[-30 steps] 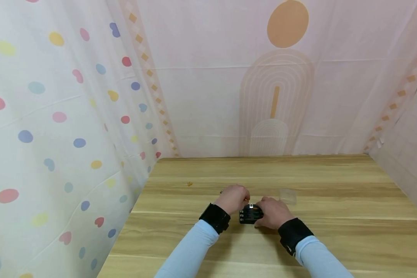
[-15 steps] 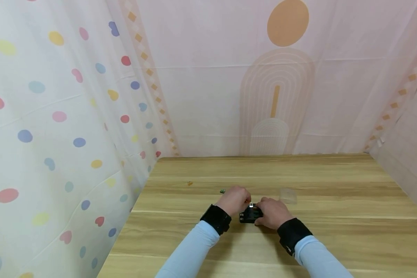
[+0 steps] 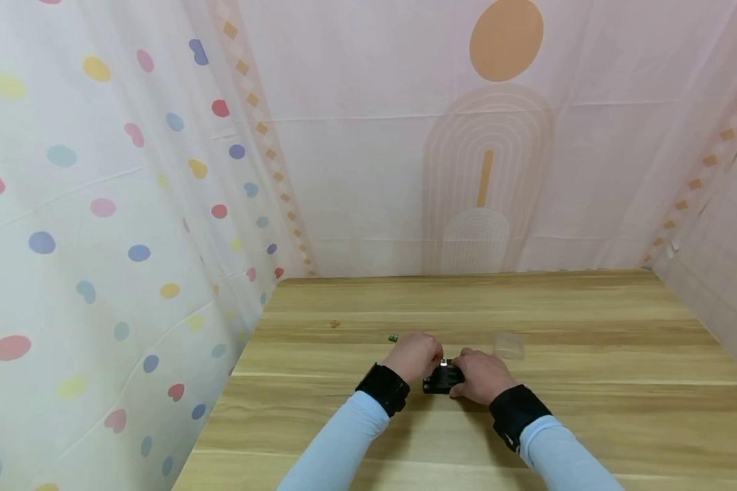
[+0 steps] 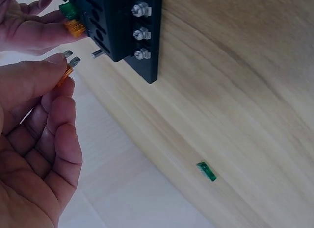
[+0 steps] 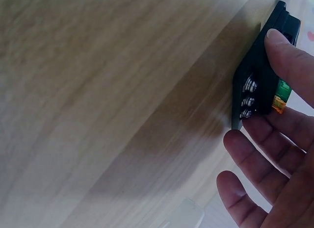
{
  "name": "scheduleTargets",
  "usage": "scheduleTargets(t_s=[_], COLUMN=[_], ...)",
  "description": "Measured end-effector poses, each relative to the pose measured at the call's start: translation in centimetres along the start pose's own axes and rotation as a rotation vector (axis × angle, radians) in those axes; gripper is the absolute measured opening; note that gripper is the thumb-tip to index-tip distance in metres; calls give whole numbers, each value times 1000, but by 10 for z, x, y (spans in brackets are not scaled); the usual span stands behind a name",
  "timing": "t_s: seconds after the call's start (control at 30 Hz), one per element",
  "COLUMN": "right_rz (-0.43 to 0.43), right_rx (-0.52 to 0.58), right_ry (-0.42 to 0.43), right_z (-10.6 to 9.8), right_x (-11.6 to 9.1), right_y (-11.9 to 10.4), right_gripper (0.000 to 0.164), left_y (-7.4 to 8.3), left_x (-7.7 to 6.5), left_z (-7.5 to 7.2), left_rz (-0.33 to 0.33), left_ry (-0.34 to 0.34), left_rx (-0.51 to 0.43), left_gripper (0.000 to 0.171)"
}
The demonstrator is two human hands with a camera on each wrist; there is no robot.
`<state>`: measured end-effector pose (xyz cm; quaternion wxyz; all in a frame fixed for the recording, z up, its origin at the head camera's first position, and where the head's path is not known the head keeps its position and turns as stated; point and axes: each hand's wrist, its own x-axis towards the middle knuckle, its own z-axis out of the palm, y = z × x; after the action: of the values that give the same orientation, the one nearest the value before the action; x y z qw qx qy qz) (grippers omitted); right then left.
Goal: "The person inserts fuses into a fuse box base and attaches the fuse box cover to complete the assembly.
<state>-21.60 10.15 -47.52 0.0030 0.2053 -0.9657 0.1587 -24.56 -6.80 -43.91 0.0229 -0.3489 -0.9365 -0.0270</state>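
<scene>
My left hand (image 3: pixel 413 357) pinches an orange blade fuse (image 4: pixel 64 77) between thumb and forefinger, its two metal prongs pointing at the black fuse box (image 4: pixel 110 29). A small gap separates prongs and box in the left wrist view. Green fuses (image 4: pixel 68 11) and another orange one sit in the box's far end. Silver screw terminals (image 4: pixel 142 34) line its side. With thumb and fingers at its right end, my right hand (image 3: pixel 484 376) grips the box on the table. A loose green blade fuse (image 3: pixel 393 338) lies just beyond the left hand.
A clear plastic cover (image 3: pixel 508 346) lies on the wooden table (image 3: pixel 589 409) behind the right hand. Small orange pieces (image 3: pixel 335 324), probably fuses, lie farther left. Patterned curtains (image 3: pixel 368 170) hang behind and to the left of the table.
The left hand has shifted slightly right and nearer, hiding more of the box's left end and showing more of the loose green fuse. The right hand keeps its grip almost unmoved.
</scene>
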Motion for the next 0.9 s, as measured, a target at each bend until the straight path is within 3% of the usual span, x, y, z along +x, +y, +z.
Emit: scheduleTargets(t_s=[0.9], right_rz=[-1], right_rx=[7], right_ry=[1], right_z=[-1], right_x=[-1], right_y=[-1], right_gripper=[39], left_y=[-4], left_x=[6], left_z=[19], left_rz=[21], left_ry=[1], left_rx=[22], left_gripper=[17])
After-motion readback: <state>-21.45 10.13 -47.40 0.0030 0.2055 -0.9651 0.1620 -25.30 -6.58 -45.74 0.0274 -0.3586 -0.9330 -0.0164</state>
